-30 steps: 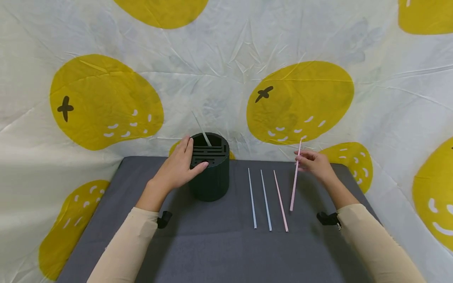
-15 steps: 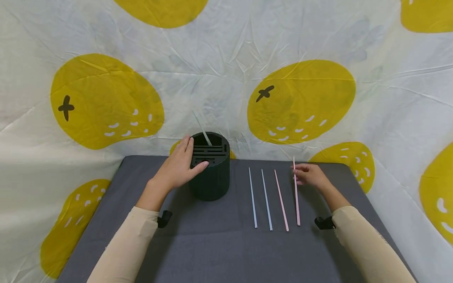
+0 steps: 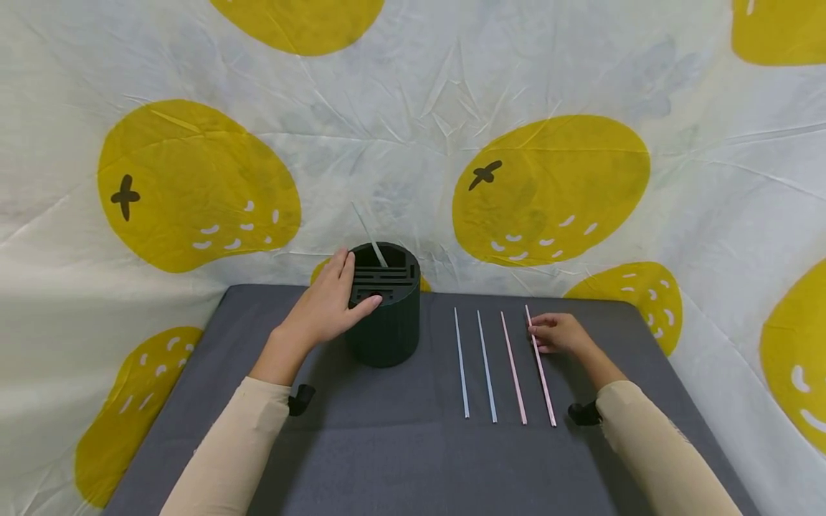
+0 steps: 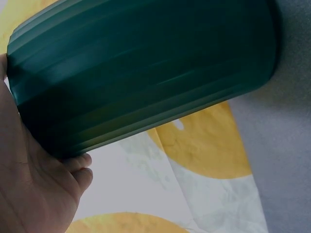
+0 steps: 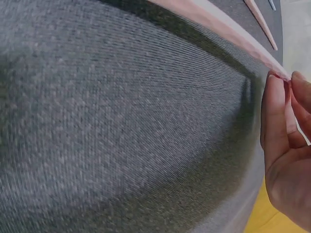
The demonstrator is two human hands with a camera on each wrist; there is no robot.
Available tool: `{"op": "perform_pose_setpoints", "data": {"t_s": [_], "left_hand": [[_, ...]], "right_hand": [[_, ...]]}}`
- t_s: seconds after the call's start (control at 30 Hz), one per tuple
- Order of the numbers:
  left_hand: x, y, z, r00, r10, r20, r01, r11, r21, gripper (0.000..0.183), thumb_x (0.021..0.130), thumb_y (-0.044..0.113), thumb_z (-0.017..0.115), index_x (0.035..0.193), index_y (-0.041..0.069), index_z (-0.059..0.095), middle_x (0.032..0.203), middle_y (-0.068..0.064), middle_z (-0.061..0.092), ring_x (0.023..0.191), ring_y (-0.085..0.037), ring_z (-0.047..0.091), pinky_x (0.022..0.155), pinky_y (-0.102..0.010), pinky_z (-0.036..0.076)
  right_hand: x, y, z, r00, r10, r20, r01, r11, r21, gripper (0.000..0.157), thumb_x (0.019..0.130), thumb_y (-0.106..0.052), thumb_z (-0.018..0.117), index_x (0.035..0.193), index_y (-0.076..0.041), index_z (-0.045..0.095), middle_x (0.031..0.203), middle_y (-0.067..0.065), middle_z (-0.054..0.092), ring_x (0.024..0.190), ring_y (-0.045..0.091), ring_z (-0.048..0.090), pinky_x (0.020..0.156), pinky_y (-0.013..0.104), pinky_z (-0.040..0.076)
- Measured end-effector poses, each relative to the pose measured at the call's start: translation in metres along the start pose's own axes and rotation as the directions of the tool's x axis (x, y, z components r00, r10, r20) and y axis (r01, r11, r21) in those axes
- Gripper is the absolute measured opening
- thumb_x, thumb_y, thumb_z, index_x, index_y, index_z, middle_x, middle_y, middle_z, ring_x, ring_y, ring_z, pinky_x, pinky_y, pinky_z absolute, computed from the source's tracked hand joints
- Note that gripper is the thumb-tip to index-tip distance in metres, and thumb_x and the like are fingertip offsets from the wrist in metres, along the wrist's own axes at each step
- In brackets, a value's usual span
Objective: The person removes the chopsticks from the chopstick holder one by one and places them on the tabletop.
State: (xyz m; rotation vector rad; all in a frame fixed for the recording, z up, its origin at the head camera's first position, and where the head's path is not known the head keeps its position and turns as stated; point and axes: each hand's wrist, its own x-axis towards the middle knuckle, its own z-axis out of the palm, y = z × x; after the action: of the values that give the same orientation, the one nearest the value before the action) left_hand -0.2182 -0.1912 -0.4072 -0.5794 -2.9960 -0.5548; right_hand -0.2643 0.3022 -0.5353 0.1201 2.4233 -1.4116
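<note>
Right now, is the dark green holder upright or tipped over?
Upright: in the head view, the dark green holder stands on the gray table with its slotted top facing up and a pale stick poking out.

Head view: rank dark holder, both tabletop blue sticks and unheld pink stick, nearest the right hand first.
1. Unheld pink stick, left of the right hand
2. Right blue stick, next left
3. Left blue stick, further left
4. Dark holder, farthest left
</note>
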Motion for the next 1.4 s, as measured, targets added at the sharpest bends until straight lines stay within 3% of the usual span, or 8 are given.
{"op": "perform_pose_setpoints", "data": {"t_s": [0.33, 0.63, 1.4], "left_hand": [[0.000, 0.001, 0.001, 1.000, -0.007, -0.002, 0.007, 1.000, 0.004, 0.109, 0.096, 0.082, 0.035, 0.166, 0.004, 0.002, 0.174, -0.016, -0.002, 0.162, -0.033, 0.003, 0.127, -0.057, 0.019], [0.001, 0.000, 0.000, 1.000, -0.004, -0.008, 0.004, 1.000, 0.002, 0.110, 0.096, 0.082, 0.035, 0.166, 0.004, 0.003, 0.174, -0.015, -0.004, 0.162, -0.033, 0.004, 0.127, -0.057, 0.020], [0.000, 0.000, -0.002, 1.000, -0.004, 0.002, 0.004, 1.000, -0.002, 0.109, 0.097, 0.080, 0.037, 0.166, 0.004, 0.001, 0.174, -0.012, -0.009, 0.162, -0.033, 0.001, 0.127, -0.058, 0.017]], "right_hand": [[-0.004, 0.005, 0.008, 0.999, -0.015, -0.039, 0.015, 1.000, 0.008, 0.043, 0.102, -0.012, 0.067, 0.135, 0.013, 0.058, 0.093, 0.006, 0.073, 0.076, 0.010, 0.067, 0.068, 0.027, 0.063], [-0.005, 0.004, 0.014, 0.993, -0.029, -0.114, 0.023, 0.999, -0.049, 0.040, 0.101, -0.014, 0.069, 0.130, 0.011, 0.062, 0.105, 0.018, 0.072, 0.079, 0.012, 0.066, 0.069, 0.025, 0.062], [-0.006, 0.005, 0.021, 0.984, -0.007, -0.176, 0.004, 1.000, -0.022, 0.037, 0.099, -0.014, 0.072, 0.125, 0.011, 0.066, 0.102, 0.016, 0.073, 0.078, 0.009, 0.067, 0.068, 0.023, 0.062]]}}
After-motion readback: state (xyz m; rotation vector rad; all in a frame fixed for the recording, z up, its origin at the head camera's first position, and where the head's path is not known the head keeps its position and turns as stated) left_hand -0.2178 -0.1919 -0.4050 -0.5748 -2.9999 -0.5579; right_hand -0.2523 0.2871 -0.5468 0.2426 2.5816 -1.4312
